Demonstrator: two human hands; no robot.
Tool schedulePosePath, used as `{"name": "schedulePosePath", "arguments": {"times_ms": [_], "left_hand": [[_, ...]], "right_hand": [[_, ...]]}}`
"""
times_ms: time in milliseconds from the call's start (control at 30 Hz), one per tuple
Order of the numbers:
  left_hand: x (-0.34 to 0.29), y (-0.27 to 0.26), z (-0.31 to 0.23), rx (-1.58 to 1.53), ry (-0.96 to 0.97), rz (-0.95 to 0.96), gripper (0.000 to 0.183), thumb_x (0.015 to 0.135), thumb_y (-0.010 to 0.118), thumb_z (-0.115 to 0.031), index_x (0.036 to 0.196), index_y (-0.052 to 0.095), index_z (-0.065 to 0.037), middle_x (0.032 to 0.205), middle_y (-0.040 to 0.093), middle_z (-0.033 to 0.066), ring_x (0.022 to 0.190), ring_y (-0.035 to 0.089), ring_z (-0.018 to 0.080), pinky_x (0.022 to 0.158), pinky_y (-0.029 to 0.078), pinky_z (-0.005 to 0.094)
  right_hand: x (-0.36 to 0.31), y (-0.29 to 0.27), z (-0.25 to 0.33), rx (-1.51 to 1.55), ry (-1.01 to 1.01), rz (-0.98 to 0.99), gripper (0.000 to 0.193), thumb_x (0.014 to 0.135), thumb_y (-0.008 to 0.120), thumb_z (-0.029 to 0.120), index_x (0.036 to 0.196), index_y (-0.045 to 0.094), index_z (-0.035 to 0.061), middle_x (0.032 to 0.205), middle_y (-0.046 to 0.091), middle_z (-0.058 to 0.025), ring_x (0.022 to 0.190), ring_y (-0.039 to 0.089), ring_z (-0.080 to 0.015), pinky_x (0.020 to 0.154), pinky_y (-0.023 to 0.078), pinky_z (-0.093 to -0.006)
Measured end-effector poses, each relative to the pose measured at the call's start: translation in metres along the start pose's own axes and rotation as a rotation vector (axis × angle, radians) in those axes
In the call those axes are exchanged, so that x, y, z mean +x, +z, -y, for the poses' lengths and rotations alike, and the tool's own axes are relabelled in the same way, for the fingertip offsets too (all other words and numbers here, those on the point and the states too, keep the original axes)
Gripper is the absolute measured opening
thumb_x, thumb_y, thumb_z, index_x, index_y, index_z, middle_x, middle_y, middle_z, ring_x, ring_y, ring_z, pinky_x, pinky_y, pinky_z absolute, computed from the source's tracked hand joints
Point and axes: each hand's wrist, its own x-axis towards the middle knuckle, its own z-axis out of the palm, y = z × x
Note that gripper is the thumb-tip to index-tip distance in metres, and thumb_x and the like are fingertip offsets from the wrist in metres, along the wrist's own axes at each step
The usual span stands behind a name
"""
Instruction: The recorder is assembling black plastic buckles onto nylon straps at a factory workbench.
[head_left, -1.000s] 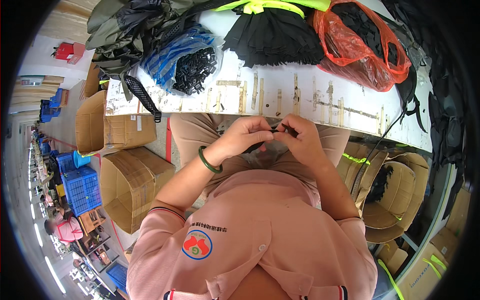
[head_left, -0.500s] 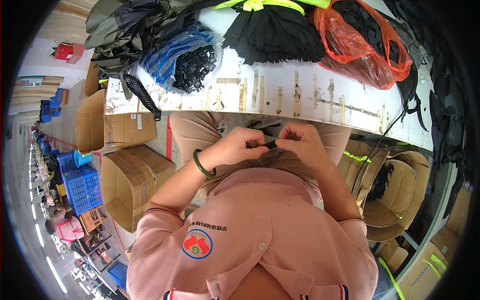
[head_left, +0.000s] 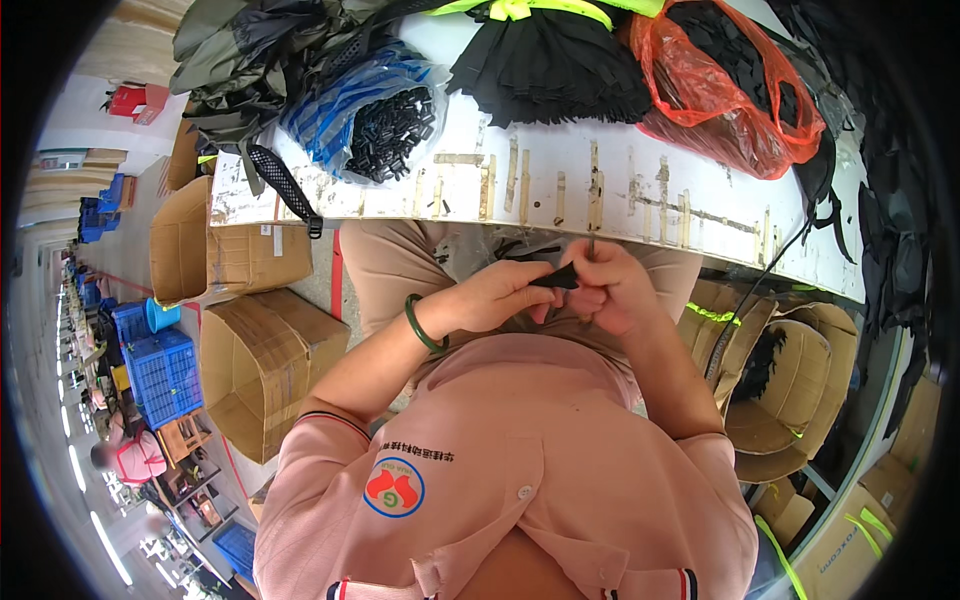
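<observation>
Over my lap, below the table edge, my two hands meet. My left hand (head_left: 505, 295) pinches a small piece of black fabric (head_left: 558, 278) between thumb and fingers; it spreads into a wedge toward the right hand. Curled beside the wide end of that piece is my right hand (head_left: 618, 285), its fingers closed. A thin dark thing (head_left: 591, 243) sticks up from the right fingertips, too small to name. A green bangle (head_left: 424, 325) circles my left wrist.
On the white table (head_left: 560, 205) lie a plastic bag of small black pieces (head_left: 392, 137), a bundle of black strips (head_left: 550, 70) and a red plastic bag (head_left: 690, 105) of black pieces. Cardboard boxes stand left (head_left: 275, 360) and right (head_left: 785, 390). A person (head_left: 138, 455) is far left.
My left hand has turned and come slightly right, and more of the black fabric shows. The right hand has curled its fingers, with a thin dark thing now upright at its fingertips.
</observation>
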Motion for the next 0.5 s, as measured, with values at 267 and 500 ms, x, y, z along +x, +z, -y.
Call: {"name": "schedulePosePath", "arguments": {"times_ms": [267, 500], "left_hand": [[0.008, -0.004, 0.081, 0.198, 0.173, -0.113, 0.023, 0.091, 0.055, -0.018, 0.107, 0.056, -0.001, 0.098, 0.063, 0.0116, 0.092, 0.06, 0.0224, 0.08, 0.046, 0.0323], [-0.008, -0.023, 0.076, 0.434, -0.112, -0.316, 0.043, 0.082, 0.068, -0.021, 0.119, 0.054, -0.004, 0.117, 0.059, 0.018, 0.108, 0.057, 0.0312, 0.09, 0.045, 0.0375]], "right_hand": [[-0.059, 0.06, 0.083, -0.472, -0.546, 0.137, 0.013, 0.085, 0.062, 0.014, 0.083, 0.056, 0.0031, 0.071, 0.054, -0.0017, 0.048, 0.038, -0.0021, 0.043, 0.029, -0.018], [0.012, 0.016, 0.031, -1.265, -0.645, -0.422, 0.014, 0.081, 0.067, 0.012, 0.084, 0.057, 0.0023, 0.075, 0.056, -0.0089, 0.065, 0.053, -0.0168, 0.06, 0.044, -0.0291]]}}
